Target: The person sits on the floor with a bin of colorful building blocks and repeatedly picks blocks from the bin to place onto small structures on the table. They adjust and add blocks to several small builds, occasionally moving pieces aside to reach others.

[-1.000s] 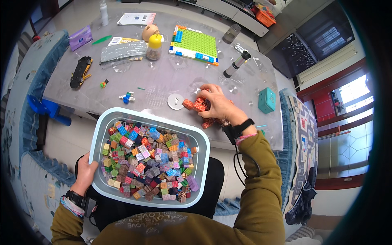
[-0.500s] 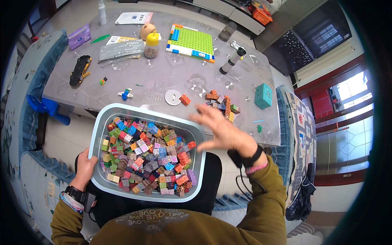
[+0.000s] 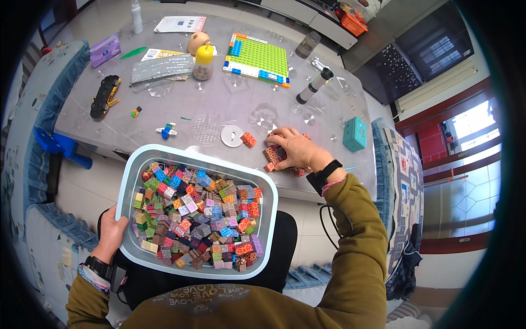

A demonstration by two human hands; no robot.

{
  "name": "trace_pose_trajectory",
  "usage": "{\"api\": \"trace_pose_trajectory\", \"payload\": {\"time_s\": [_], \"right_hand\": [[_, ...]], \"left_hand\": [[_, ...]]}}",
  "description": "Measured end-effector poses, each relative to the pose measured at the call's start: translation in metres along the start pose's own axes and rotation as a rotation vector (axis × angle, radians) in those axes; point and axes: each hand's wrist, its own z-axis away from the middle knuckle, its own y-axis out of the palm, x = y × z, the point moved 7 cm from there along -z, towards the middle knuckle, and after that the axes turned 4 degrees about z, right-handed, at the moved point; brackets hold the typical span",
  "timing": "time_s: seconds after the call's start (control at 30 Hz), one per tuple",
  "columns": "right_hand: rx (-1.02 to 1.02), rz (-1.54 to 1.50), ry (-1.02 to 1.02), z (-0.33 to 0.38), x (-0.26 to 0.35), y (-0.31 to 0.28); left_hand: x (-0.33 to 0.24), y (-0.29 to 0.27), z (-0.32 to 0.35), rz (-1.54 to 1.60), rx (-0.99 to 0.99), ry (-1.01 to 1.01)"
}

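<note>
A pale blue plastic tub (image 3: pixel 193 272) full of multicoloured toy bricks (image 3: pixel 200 225) rests on my lap against the table edge. My left hand (image 3: pixel 111 233) grips its left rim, the thumb over the edge and the fingers hidden outside. Beyond the tub's far right corner, my right hand (image 3: pixel 297 150) is down on the table over a pile of orange, red and brown patterned bricks (image 3: pixel 272 153). Its fingers and thumb curl around some of them, and the palm hides part of the pile. A single orange patterned brick (image 3: pixel 249 140) lies left of that hand, beside a white disc (image 3: pixel 232 136).
Farther back on the table (image 3: pixel 219 101) are a green studded baseplate (image 3: pixel 260 57), a yellow-topped jar (image 3: pixel 203 66) and a black-and-silver cylinder (image 3: pixel 314 86). A teal box (image 3: pixel 355 134) stands right; a black toy car (image 3: pixel 104 97) lies left.
My right hand has gone from spread open above the tub's right rim to the brick pile, closing around bricks. Several orange bricks in the tub sit differently. The left hand keeps its grip.
</note>
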Motion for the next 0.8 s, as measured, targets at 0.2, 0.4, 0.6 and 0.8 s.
{"api": "trace_pose_trajectory", "payload": {"time_s": [0.2,0.4,0.6,0.8], "right_hand": [[-0.163,0.106,-0.079,0.014,0.012,0.002],[-0.063,0.051,-0.027,0.001,0.0,0.003],[-0.157,-0.001,-0.083,-0.003,0.002,-0.001],[-0.087,-0.069,-0.052,-0.009,-0.01,0.005]], "left_hand": [[0.001,0.0,0.001,0.027,0.013,0.008],[-0.002,0.001,0.0,0.019,0.003,0.021],[-0.004,0.002,0.001,0.007,0.01,0.029],[-0.008,0.003,0.003,-0.011,0.009,0.036]]}}
